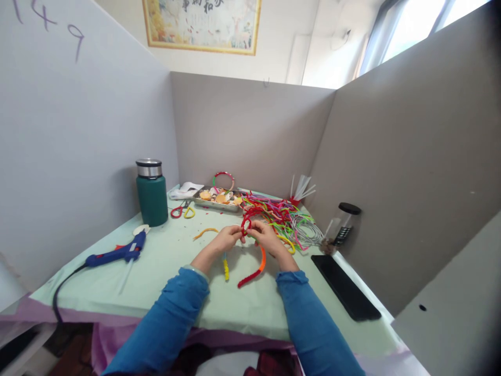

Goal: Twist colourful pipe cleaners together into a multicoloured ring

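My left hand (pixel 228 237) and my right hand (pixel 266 236) meet over the middle of the table, fingers pinched on a red pipe cleaner (pixel 246 223) that loops up between them. Below my right hand hangs a curved piece wrapped in orange and red (pixel 258 269), its red end pointing left. A short yellow-wrapped piece (pixel 226 269) dangles under my left hand. Whether these pieces join the red loop is hidden behind my fingers. An orange-yellow pipe cleaner (pixel 205 232) lies just left of my left hand.
A heap of coloured pipe cleaners (pixel 274 211) lies behind my hands, beside a metal tray (pixel 219 205) of small pieces. To the left are a green bottle (pixel 152 196), scissors (pixel 183 212) and a blue glue gun (pixel 117 254); rightward, a black phone-like slab (pixel 345 287) and a clear jar (pixel 342 227).
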A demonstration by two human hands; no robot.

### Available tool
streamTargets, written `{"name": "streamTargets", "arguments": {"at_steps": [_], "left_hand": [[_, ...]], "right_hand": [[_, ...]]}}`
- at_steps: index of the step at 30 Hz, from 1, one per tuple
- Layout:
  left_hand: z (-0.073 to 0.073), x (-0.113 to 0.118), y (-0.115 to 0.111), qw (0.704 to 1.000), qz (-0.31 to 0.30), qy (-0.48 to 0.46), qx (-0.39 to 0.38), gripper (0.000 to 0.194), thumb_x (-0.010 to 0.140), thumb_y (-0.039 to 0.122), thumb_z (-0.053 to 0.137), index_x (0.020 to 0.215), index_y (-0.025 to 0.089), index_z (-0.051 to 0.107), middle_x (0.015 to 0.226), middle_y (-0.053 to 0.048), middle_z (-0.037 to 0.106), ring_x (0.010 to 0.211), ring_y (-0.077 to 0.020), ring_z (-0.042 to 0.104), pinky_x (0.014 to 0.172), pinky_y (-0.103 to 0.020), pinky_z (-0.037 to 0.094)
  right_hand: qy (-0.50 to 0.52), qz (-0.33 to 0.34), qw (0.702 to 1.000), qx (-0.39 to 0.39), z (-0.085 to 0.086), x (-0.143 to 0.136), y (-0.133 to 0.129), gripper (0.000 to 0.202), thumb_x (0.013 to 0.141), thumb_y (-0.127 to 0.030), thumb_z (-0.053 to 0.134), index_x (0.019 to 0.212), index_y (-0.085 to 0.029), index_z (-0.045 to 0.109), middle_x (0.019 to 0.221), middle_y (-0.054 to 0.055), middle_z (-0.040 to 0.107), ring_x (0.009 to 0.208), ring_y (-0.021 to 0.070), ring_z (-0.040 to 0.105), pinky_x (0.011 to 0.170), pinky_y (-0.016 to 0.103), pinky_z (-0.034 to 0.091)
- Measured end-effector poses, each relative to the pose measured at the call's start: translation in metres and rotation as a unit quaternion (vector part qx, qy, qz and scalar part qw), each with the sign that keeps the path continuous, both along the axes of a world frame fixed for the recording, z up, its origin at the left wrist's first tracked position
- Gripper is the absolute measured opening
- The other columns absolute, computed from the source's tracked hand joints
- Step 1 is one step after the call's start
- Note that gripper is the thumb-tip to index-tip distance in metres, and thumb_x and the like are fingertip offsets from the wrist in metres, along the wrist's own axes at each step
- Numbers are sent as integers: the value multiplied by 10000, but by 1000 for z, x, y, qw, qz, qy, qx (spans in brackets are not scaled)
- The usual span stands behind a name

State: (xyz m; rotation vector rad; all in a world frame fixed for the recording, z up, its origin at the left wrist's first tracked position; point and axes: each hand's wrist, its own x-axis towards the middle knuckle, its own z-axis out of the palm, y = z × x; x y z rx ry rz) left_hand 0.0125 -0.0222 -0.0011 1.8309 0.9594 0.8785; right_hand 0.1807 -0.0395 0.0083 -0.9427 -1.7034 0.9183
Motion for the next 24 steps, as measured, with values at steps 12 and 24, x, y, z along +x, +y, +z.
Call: {"name": "streamTargets", "arguments": {"at_steps": [12,24], "left_hand": [[-4,3,5,992,69,-71,-77,123,730,242,512,798,164,446,605,37,578,305,-25,306,330,-171,228],[-6,3,6,994,91,-68,-9,116,707,257,550,731,154,503,568,39,569,372,-35,365,377,-164,266]], "right_hand": [[-58,-30,996,67,-2,-2,5,107,757,-271,519,685,-194,535,589,-40,507,515,93,474,496,212,346],[-70,-73,992,70,-7,-4,8,114,748,-277,502,680,-185,503,507,-54,457,479,96,428,478,212,318]]}}
